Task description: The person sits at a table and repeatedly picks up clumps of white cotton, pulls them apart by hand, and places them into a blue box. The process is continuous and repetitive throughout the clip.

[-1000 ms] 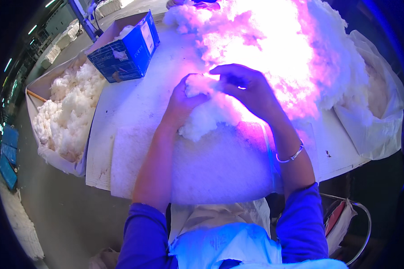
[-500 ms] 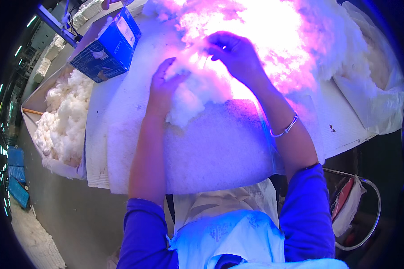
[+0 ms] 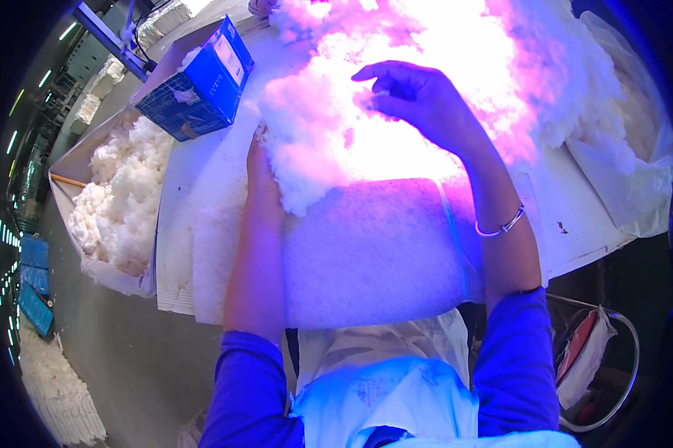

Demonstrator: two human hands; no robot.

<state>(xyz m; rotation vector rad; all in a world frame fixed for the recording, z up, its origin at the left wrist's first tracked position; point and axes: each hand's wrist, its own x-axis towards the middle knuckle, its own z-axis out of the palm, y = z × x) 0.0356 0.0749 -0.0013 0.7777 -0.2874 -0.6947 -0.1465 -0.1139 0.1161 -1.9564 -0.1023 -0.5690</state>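
Note:
A big heap of white fluffy fibre (image 3: 396,82) lies on a white table (image 3: 366,261) under strong pink-violet light. My left hand (image 3: 260,170) is pushed into the left edge of a clump of fibre (image 3: 303,149), its fingers mostly hidden by it. Over the bright middle of the heap hovers my right hand (image 3: 415,97), fingers bent and apart, nothing clearly pinched between them. A thin bangle (image 3: 501,225) sits on my right wrist.
A blue cardboard box (image 3: 198,86) stands at the table's far left corner. Left of the table a large open carton (image 3: 116,198) holds more white fibre. A white sack (image 3: 635,172) hangs at the right edge. A metal-framed stool (image 3: 598,358) stands lower right.
Both hands have spread apart: the left slid to the clump's left edge, while the right lifted toward the bright middle of the heap. The view shifted closer.

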